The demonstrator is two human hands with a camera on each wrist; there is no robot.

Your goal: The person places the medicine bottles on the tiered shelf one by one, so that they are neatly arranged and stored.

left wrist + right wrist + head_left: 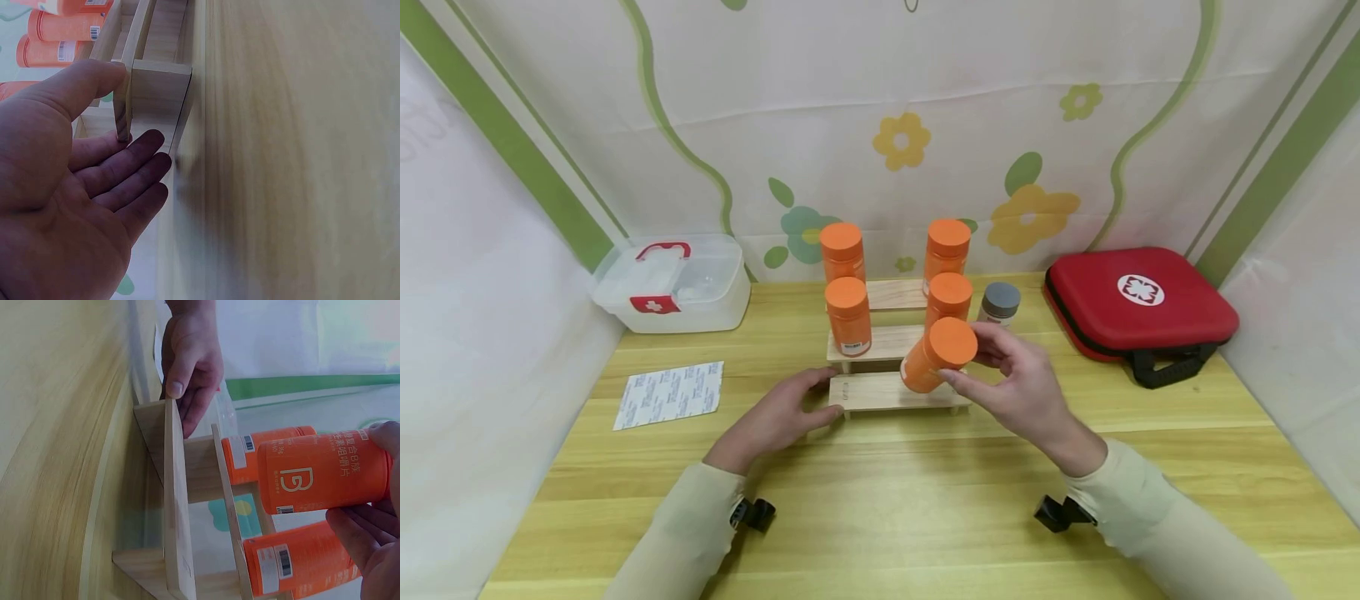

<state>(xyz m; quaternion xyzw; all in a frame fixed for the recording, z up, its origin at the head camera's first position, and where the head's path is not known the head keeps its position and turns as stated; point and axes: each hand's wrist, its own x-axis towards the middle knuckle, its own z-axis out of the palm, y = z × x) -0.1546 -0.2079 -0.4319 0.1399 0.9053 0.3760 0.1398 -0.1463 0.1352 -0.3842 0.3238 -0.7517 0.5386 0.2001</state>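
My right hand (1026, 392) grips an orange pill bottle (934, 358) near its cap, thumb in front and fingers behind. The bottle leans, its base just over the right part of the lowest step of a wooden stepped rack (872, 392). In the right wrist view, the held bottle (319, 472) shows a white B logo. At the rack's left end, my left hand (778, 417) pinches the lowest board between thumb and index finger, other fingers extended below it in the left wrist view. Orange bottles stand on the middle step, left (848, 317) and right (949, 296), and two more on the top step.
A grey-capped bottle (1000, 302) stands right of the rack. Farther right lies a red first-aid case (1142, 304) with a black handle. At left are a clear plastic box (715, 287) with red clasp and a printed white packet (670, 394). A patterned curtain hangs behind the table.
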